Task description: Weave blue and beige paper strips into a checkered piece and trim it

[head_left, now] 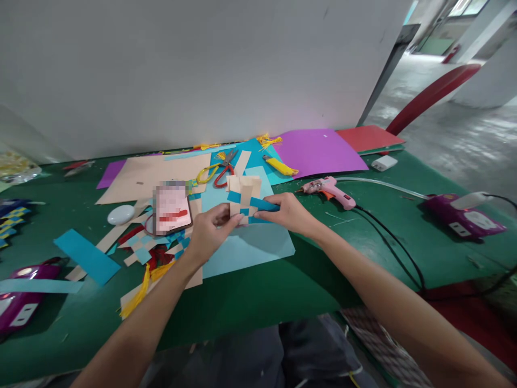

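Observation:
A small woven piece of cream and blue paper strips (244, 188) is held up between my hands over a light blue sheet (258, 242). My left hand (212, 229) grips its lower left side, thumb in front and the other fingers partly hidden behind it. At the right, my right hand (285, 212) pinches the blue strip (262, 204) that runs out of the weave. Just behind the piece lie scissors (221, 171) with one yellow and one red handle. To the left is a phone (173, 210), its screen blurred out, among woven cream and blue scraps (143, 245).
A pink glue gun (331, 191) lies right of my right hand, its black cable trailing to the table edge. Purple power strips (464, 215) sit at both sides. A yellow cutter (280, 165), purple sheet (319, 151), white round lid (120, 215) and yellow tassel (139, 293) lie around.

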{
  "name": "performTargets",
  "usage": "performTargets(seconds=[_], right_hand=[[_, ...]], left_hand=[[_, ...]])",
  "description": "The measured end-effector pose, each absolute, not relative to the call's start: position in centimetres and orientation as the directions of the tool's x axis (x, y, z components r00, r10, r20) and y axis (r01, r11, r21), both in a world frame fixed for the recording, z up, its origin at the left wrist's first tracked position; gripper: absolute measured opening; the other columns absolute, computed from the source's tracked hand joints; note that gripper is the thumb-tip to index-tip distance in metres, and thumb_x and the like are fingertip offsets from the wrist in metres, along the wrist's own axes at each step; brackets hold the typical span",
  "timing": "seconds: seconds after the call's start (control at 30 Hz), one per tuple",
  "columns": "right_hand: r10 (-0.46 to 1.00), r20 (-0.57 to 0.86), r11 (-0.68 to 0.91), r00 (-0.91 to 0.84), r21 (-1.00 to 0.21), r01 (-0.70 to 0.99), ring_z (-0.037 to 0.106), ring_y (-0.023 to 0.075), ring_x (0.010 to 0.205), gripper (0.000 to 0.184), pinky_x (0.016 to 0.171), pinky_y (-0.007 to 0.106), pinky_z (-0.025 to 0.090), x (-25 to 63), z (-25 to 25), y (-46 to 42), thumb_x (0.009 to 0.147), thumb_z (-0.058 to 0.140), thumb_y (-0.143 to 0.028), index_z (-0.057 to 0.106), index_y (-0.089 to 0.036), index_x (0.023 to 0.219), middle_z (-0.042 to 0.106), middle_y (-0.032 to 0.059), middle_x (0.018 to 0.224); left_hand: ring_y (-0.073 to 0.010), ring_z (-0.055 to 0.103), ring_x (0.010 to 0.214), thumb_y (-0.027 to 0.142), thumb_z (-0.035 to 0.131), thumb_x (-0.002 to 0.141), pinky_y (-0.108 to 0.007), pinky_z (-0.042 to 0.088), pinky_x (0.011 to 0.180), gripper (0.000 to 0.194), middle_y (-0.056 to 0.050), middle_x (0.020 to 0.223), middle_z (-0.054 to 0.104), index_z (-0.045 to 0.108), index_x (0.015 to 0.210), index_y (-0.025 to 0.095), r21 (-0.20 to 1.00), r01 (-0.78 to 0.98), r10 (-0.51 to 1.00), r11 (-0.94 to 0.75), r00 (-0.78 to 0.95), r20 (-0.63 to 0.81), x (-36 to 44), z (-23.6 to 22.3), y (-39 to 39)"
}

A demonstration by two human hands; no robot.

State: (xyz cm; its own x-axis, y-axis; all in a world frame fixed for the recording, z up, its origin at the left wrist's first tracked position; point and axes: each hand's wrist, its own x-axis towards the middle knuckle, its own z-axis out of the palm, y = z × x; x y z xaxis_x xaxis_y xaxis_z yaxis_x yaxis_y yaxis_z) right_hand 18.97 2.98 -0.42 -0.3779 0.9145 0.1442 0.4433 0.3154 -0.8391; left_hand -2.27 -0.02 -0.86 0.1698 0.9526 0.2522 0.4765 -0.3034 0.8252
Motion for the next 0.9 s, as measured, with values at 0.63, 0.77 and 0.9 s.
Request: performTargets(seconds=[0.63, 0.77, 0.9], right_hand=[[0.858, 0.011, 0.133, -0.514, -0.970, 0.201, 0.039, 0.0107, 0.061, 0.029, 0.058, 0.026, 0.031, 20.2, 0.0, 3.5, 0.070, 0.070, -0.043, 0.065, -0.014, 0.071, 0.047, -0.0026, 0.063], [0.859, 0.011, 0.127, -0.511, -0.973, 0.192, 0.038, 0.0109, 0.061, 0.028, 0.058, 0.027, 0.032, 20.2, 0.0, 3.4, 0.070, 0.069, -0.042, 0.064, -0.015, 0.069, 0.046, -0.0025, 0.063], [0.859, 0.000, 0.113, -0.512, -0.975, 0.189, 0.037, 0.0106, 0.060, 0.027, 0.057, 0.026, 0.030, 20.1, 0.1, 3.4, 0.070, 0.069, -0.040, 0.062, -0.015, 0.067, 0.044, -0.0027, 0.062]], left_hand=[[-0.0209, 0.072, 0.080, 0.042, 0.080, 0.067, -0.029, 0.063, 0.070, 0.056, -0.005, 0.097, 0.073, 0.057, 0.112, 0.020, 0.615, 0.518, 0.793, -0.595, 0.252, 0.555, -2.9, -1.1, -0.4], [-0.0187, 0.072, 0.080, 0.040, 0.078, 0.069, -0.027, 0.062, 0.071, 0.054, -0.004, 0.096, 0.072, 0.056, 0.114, 0.021, 0.565, 0.505, 0.744, -0.653, 0.287, 0.603, -2.9, -1.1, -0.3], [-0.0171, 0.072, 0.073, 0.042, 0.077, 0.070, -0.028, 0.062, 0.069, 0.049, -0.002, 0.087, 0.072, 0.058, 0.110, 0.021, 0.504, 0.561, 0.725, -0.656, 0.285, 0.627, -3.1, -1.1, -0.4]])
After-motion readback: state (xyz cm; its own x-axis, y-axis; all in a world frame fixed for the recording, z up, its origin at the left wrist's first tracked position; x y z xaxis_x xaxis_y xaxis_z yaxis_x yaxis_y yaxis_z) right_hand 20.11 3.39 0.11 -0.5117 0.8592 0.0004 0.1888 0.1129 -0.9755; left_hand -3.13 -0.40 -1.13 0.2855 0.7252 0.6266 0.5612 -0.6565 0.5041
